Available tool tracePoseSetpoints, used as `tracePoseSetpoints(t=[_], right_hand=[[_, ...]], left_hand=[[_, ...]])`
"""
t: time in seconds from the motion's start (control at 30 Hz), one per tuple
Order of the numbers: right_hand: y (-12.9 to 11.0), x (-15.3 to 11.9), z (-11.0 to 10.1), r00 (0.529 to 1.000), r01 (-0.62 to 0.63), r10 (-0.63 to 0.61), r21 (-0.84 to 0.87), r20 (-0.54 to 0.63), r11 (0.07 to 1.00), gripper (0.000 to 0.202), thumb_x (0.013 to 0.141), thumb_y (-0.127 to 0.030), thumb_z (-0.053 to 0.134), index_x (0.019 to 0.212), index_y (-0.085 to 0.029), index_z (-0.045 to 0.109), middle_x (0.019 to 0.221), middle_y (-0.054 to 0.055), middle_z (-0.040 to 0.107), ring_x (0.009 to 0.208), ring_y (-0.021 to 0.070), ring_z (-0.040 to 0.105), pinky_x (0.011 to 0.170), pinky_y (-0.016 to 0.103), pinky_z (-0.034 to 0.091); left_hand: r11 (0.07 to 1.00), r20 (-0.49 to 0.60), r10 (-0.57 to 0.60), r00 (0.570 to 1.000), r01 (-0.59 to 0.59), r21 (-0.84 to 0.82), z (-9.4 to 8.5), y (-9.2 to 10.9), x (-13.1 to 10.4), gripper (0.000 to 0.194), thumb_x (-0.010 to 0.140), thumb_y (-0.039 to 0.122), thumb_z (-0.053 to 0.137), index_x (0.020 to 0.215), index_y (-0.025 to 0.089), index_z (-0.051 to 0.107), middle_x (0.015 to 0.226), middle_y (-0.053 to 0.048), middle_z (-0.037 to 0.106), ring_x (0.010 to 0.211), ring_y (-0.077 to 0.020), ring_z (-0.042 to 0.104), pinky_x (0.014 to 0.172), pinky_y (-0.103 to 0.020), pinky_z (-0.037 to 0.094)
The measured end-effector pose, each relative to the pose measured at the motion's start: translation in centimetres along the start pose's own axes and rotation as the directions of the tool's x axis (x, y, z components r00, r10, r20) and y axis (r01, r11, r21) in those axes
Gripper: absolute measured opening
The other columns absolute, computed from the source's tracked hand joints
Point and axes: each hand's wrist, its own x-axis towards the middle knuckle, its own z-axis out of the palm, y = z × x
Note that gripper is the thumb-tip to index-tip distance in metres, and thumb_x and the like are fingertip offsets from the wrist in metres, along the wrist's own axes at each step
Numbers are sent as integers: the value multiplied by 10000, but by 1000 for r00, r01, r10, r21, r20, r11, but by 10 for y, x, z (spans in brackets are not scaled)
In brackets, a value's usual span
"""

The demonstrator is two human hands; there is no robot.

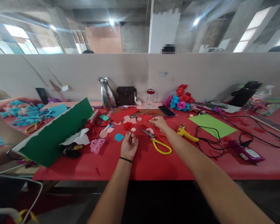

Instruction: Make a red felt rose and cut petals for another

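My left hand (pixel 129 145), palm turned up and fingers curled, is closed at a small red paper flower (pixel 128 125) that shows just above its fingertips. A thin stem end sticks out beside the palm. My right hand (pixel 159 123) reaches farther forward with its fingertips pinched together. Red paper (pixel 146 117) lies right by those fingertips; whether they grip any is too small to tell. Between my hands lie scissors (pixel 162 148) with yellow handles. Pale pink paper petals (pixel 126 118) and a blue petal (pixel 119 137) are scattered around.
A yellow glue gun (pixel 187 133) with a black cord lies at right, near green paper (pixel 212 125) and a purple power box (pixel 246 152). A green board (pixel 58 133) stands at left, another person's arm (pixel 0 130) beyond it. Behind stand a steel jug (pixel 107 93) and paper flowers (pixel 180 99).
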Motion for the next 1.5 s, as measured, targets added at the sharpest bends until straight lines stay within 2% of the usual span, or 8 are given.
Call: tracePoseSetpoints(t=[0.13,0.3,0.47,0.6,0.87,1.1,1.3,1.5], right_hand=[[-2,-11,-9,998,-10,22,212,-54,977,260,662,-415,650,573,-177,595,500,-26,578,486,106,496,501,228,381],[-4,-46,-13,993,53,-5,400,-120,915,265,639,-444,633,612,-206,518,576,-37,559,576,124,527,559,241,419],[-1,-92,-3,996,79,-46,495,-78,865,255,702,-455,562,661,-231,448,622,-26,554,617,146,550,591,270,452],[-7,-112,2,993,112,-118,487,-18,866,206,680,-364,610,631,-221,469,573,-49,482,549,116,452,549,246,392],[-19,-121,5,957,139,-248,510,152,849,196,593,-270,609,574,-217,422,544,-69,468,518,97,433,524,225,359],[-12,-119,9,969,156,-231,517,83,841,106,642,-259,534,734,-224,495,638,-56,549,520,108,508,539,241,419],[-7,-118,9,974,199,-228,457,8,867,118,705,-291,570,784,-204,571,682,-26,564,602,127,522,599,253,439],[-5,-117,9,963,265,-263,413,-62,871,109,795,-308,495,859,-222,514,817,9,609,665,146,577,663,280,476]], left_hand=[[999,36,-12,999,10,50,1,-2,0,181,852,66,529,692,151,531,581,30,499,432,-23,396,415,-109,325],[980,-12,-45,999,46,194,5,-3,-1,147,833,61,553,707,137,551,585,23,524,438,-7,429,396,-74,325],[955,-58,-54,997,69,287,8,-7,-1,125,794,94,623,696,124,551,565,25,532,415,-7,438,364,-81,302],[931,-52,-27,998,44,362,9,-10,-2,139,748,127,680,697,125,551,558,35,538,414,-9,451,359,-90,286],[861,11,-15,1000,7,509,9,-15,-4,200,671,183,733,657,130,541,511,50,517,389,-16,444,337,-117,205],[804,48,-19,999,-13,594,6,-18,-5,254,627,252,771,665,149,542,449,82,435,382,-36,463,342,-132,170],[787,59,-18,998,-22,617,7,-17,-5,222,655,252,742,671,152,545,456,61,484,380,-43,455,343,-138,151],[774,76,-28,997,-26,633,10,-16,-7,231,660,246,728,643,146,521,546,14,583,389,-35,457,347,-139,155]])
